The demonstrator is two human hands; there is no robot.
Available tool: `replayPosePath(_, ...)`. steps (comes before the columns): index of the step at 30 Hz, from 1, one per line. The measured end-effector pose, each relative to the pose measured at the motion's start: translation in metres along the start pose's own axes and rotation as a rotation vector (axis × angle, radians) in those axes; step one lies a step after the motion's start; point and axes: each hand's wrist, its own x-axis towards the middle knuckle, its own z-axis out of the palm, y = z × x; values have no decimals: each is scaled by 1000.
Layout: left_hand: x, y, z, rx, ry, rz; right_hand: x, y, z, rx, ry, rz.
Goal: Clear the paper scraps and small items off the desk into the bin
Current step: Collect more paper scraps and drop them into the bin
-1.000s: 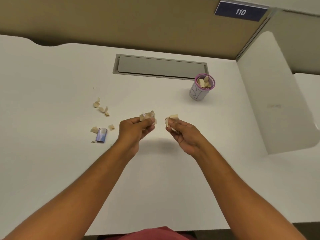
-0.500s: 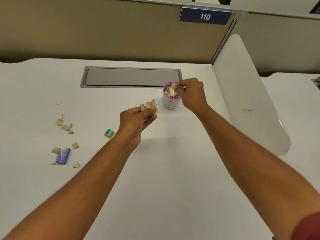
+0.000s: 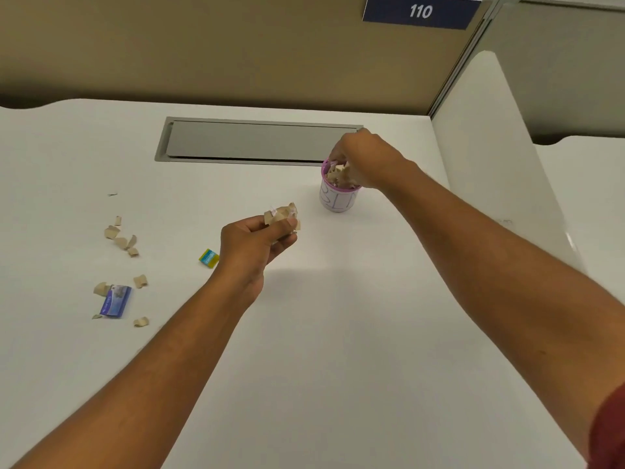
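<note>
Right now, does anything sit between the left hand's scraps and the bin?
Only the right hand, which covers the bin opening. The desk between the left hand, its scraps and the bin looks bare.

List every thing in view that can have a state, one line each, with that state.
bin: upright, heaped with scraps
left hand: shut on a bunch of scraps
right hand: at the bin's mouth, grip unclear
loose scraps: lying on the desk
blue wrapper: flat
yellow-teal item: flat
desk hatch: closed
</note>
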Motion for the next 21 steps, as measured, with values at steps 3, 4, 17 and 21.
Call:
replayPosePath(3,1,-3,5,7,-2,-5,2,-8,7,24,1,25)
replayPosePath(4,0,-3,6,10,-5,-6,3,-9,12,28,1,35)
replayPosePath(17,4,9,14,66,-1,37,17,-6,16,16,3,52)
replayPosePath(21,9,14,27,121,-23,60,9,-2,22,158,81,101)
